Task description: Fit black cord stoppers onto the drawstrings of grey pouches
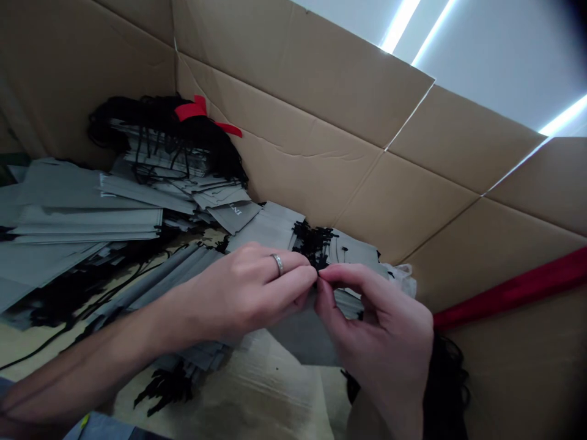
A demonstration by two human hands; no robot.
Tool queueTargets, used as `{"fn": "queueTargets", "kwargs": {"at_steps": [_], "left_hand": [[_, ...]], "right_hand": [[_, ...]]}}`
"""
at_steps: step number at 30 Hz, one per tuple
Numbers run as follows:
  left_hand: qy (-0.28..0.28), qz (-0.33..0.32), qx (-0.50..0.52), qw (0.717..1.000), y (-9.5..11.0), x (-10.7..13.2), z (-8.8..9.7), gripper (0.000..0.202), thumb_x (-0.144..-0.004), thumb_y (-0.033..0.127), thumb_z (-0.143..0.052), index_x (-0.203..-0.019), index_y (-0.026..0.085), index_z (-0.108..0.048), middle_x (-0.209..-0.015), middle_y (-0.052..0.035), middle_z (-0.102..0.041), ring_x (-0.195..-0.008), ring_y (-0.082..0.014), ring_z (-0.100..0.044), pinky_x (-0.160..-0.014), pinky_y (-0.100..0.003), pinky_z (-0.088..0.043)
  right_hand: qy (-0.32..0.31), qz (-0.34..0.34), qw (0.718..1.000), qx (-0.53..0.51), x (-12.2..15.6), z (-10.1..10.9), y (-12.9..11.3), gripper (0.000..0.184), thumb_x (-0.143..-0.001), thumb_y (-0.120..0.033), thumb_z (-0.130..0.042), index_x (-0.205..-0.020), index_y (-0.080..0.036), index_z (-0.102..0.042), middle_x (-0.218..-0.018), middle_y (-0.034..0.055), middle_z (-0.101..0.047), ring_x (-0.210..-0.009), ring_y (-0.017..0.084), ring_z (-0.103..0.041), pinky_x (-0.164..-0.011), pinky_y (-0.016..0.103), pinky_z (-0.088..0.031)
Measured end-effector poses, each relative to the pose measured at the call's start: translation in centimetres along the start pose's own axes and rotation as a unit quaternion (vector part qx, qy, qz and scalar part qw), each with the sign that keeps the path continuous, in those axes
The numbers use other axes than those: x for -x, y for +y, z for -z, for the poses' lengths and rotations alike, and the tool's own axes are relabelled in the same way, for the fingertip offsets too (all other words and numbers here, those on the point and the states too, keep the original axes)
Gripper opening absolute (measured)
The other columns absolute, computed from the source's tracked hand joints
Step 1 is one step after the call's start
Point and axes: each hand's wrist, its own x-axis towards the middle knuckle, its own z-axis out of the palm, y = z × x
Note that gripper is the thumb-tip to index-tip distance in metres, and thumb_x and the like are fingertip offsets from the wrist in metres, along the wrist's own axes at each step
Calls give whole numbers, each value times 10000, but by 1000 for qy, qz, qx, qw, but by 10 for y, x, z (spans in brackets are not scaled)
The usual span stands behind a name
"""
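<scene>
My left hand, with a ring on one finger, and my right hand meet near the middle of the view. Their fingertips pinch close together on a thin black cord, mostly covered by the fingers. Below them hangs a grey fabric pouch, partly hidden by my hands; the cord seems to belong to it. Just behind my fingertips lie grey pouches with bunched black cord ends. Under my left forearm, another stack of grey pouches lies on the pale surface.
Cardboard walls rise behind and to the right. At the left are piles of grey pouches and a bundle of black cords with a red strip. A dark red band runs along the right wall, near clear plastic.
</scene>
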Motion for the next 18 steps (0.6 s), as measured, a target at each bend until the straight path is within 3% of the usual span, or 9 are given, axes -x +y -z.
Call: {"fn": "queueTargets", "kwargs": {"at_steps": [6, 11, 16, 18], "left_hand": [[61, 61, 87, 992, 4, 0, -3, 152, -938, 121, -811, -928, 195, -679, -896, 14, -831, -752, -106, -790, -674, -193, -592], [107, 135, 188, 967, 7, -6, -6, 181, -797, 68, -802, -888, 204, -725, -832, 35, -828, -694, -102, -782, -662, -173, -619], [94, 171, 349, 917, 1, -9, -9, 211, -759, 51, -817, -897, 195, -746, -800, 10, -824, -634, -114, -763, -597, -179, -623], [74, 180, 357, 914, -1, -9, -9, 205, -797, 51, -811, -921, 203, -750, -816, 6, -828, -651, -122, -772, -616, -188, -648]], "right_hand": [[14, 22, 997, -76, 1, -2, 1, 219, -936, -35, -766, -1021, -236, -786, -946, -52, -819, -843, 98, -775, -809, 214, -644], [63, 25, 984, -164, 2, -8, 4, 318, -867, 29, -776, -1036, -238, -815, -932, -46, -819, -869, 120, -780, -814, 242, -650], [43, -18, 978, -205, 1, -5, 5, 311, -851, 18, -771, -998, -253, -813, -899, -57, -818, -808, 120, -785, -733, 217, -655], [44, -30, 981, -188, 0, -4, 7, 296, -860, 2, -773, -990, -262, -810, -913, -52, -826, -807, 129, -791, -721, 223, -660]]}}
